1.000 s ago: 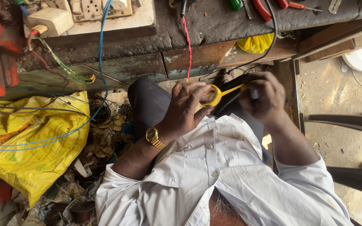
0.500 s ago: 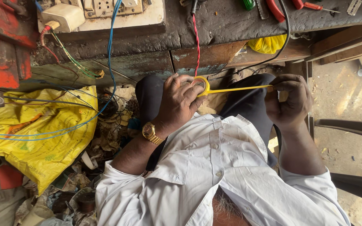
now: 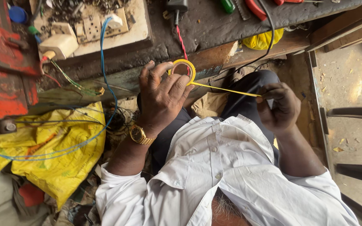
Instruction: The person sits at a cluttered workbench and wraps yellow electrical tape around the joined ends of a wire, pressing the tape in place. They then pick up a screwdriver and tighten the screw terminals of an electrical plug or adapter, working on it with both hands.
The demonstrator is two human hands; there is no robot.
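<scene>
My left hand (image 3: 162,98), with a gold watch (image 3: 140,135) on its wrist, grips a roll of yellow tape (image 3: 184,67) between thumb and fingers, held up in front of the dark workbench edge (image 3: 214,35). A pulled-out strip of yellow tape (image 3: 225,89) runs from the roll down to the right. My right hand (image 3: 278,106) pinches the free end of that strip between its fingertips, above my lap. I wear a white shirt and dark trousers.
A red wire (image 3: 181,39) hangs from the bench just behind the roll. A blue cable (image 3: 105,79) loops left over a yellow sack (image 3: 51,155). White sockets (image 3: 61,44) sit on a board. Red metal part (image 3: 3,62) at left; tools with coloured handles (image 3: 254,6) lie on the bench.
My two hands have moved apart and the tape strip between them has grown longer. The roll now stands higher, near the bench edge, and my right hand sits lower to the right.
</scene>
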